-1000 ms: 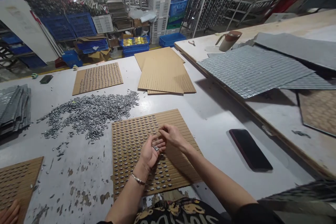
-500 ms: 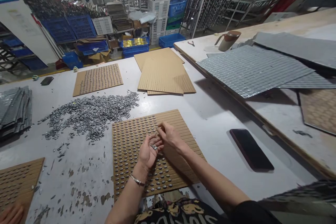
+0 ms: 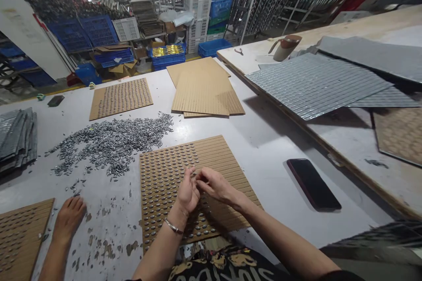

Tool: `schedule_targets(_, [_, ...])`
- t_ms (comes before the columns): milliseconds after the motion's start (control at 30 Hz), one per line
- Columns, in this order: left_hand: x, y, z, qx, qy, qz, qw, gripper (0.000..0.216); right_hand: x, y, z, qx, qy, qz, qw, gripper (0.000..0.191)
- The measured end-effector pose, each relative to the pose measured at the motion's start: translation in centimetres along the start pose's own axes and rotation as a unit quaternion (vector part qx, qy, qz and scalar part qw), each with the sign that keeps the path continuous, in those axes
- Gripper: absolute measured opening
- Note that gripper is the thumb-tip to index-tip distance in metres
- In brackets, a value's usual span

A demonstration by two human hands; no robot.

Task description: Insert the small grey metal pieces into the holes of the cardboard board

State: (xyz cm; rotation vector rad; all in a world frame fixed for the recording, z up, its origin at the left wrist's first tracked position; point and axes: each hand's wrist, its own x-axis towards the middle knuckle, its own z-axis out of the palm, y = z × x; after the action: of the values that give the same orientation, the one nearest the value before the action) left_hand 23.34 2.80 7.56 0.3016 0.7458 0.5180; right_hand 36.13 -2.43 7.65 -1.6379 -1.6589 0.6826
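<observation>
My left hand [image 3: 188, 193] is cupped palm up above the ridged cardboard sheet [image 3: 235, 180]. Small silver oval pieces lay in its palm half a second ago; the curled fingers and my right hand now mostly hide them. Close against those fingers, my right hand [image 3: 213, 184] has thumb and fingertips pinched together, and what is between them is too small to make out. Rows of silver oval pieces [image 3: 158, 184] sit along the grooves of the sheet's left part, while the grooves on its right side are bare.
A pile of loose silver pieces [image 3: 112, 142] spreads beyond the sheet. Another person's hand [image 3: 70, 215] rests at left by a second cardboard sheet [image 3: 29, 232]. A phone [image 3: 313, 184] lies at right. Stacked cardboard [image 3: 201, 92], a filled sheet [image 3: 121, 99] and a mug [image 3: 286, 48] stand farther back.
My right hand has drawn back from the sheet's upper rows to my left palm. The left fingers have curled more. Another person's hand has moved from its sheet toward the loose pieces.
</observation>
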Motion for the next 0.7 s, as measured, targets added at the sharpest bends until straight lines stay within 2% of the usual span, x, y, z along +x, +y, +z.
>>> schedule_targets(100, [0.5, -0.1, -0.8, 0.019, -0.008, -0.009, 1.0, 0.028, 1.5, 1.9, -0.3, -0.004, 0.05, 0.062, 0.997, 0.011])
schedule_targets(267, [0.6, -0.1, -1.3, 0.028, -0.001, -0.007, 1.0, 0.016, 3.7, 4.1, -0.6, -0.113, -0.002, 0.092, 0.989, 0.013])
schedule_targets(400, [0.4, -0.1, -1.5, 0.036, 0.023, 0.014, 0.999, 0.006, 3.0, 4.4, -0.5, -0.174, 0.001, 0.105, 0.979, 0.015])
schedule_targets(500, [0.5, 0.0, -1.7, 0.052, 0.05, 0.038, 0.997, 0.014, 1.9, 4.5, -0.8, -0.241, 0.007, 0.147, 0.959, 0.018])
schedule_targets(600, [0.7, 0.0, -2.2, 0.057, 0.08, 0.062, 0.993, 0.013, 1.3, 4.4, -1.1, -0.225, 0.019, 0.171, 0.959, 0.016])
schedule_targets(700, [0.7, 0.2, -2.7, 0.067, 0.097, 0.095, 0.988, 0.019, 1.4, 4.0, -1.2, -0.139, 0.035, 0.174, 0.974, 0.012])
